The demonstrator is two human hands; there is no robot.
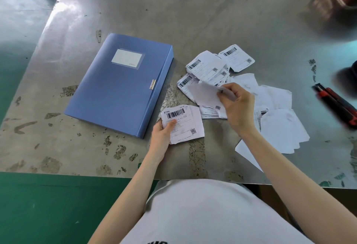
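Sorting a mess of shipping labels on a worn metal table

Left hand (161, 134) grips a small stack of labels (184, 123) near the table's (193, 11) front edge, thumb pressed on the top one, right next to a closed blue file box (119, 85). Right hand (238, 106) pinches a blank-side-up slip (204, 93) over the loose pile (210, 67). Red and black box cutter (336, 102) sits off to the right.

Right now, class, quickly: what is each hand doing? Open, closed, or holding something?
Left hand: closed on a small stack of barcode labels, thumb on top.
Right hand: closed, pinching one paper slip above the scattered pile.
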